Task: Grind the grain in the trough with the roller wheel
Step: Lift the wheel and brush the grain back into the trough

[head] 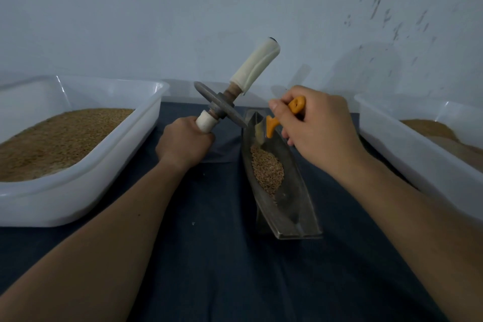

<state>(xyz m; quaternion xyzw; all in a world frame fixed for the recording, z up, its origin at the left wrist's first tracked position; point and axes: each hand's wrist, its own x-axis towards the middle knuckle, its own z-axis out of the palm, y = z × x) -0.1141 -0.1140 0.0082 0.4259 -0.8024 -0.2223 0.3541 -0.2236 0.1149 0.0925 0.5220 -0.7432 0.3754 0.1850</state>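
left hand (183, 144) wrapped tight round near handle of roller wheel (220, 108), disc aloft at far tip of trough (295, 206). right hand (318, 128) pinches orange scoop (271, 127) over that end. grain (266, 168) lies mid-trough, nearer and right of disc; trough runs near-to-far.

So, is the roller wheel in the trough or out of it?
Out. The left hand holds the roller wheel tilted by the trough, its disc off the grain.
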